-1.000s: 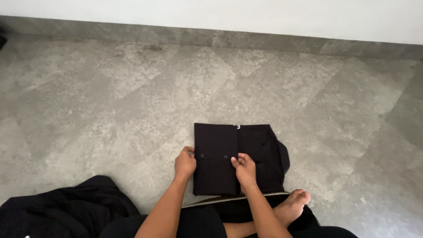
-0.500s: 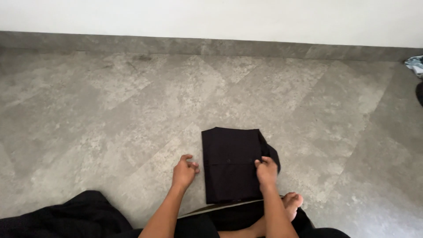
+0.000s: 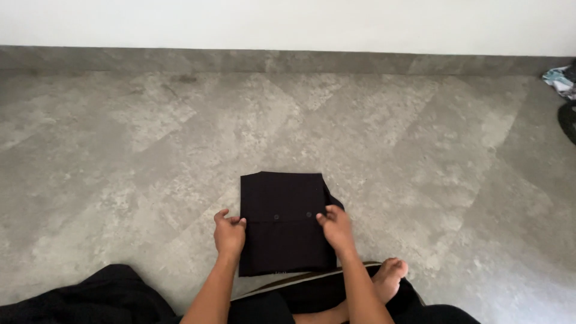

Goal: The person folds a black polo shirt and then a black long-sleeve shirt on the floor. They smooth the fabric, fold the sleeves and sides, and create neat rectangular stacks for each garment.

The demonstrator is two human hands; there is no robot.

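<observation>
Wide grey stone floor (image 3: 120, 150) fills the view, running to a grey skirting strip (image 3: 288, 60) below a white wall (image 3: 288, 21) at the far side. Near left, a heap of black cloth (image 3: 90, 297) lies bunched on the floor. Centre near, the folded black garment (image 3: 282, 210) lies flat on the floor as a neat rectangle, a bit of loose fabric poking out on its right edge. A bare foot (image 3: 389, 277) sits just near and right of it. At the far right edge, a scrap of pale cloth (image 3: 558, 79). Now the hands: left hand (image 3: 229, 235) at the garment's left edge, grip curled and pinching that edge; right hand (image 3: 337, 229) on the right side, fingers pressed down on the fabric.
</observation>
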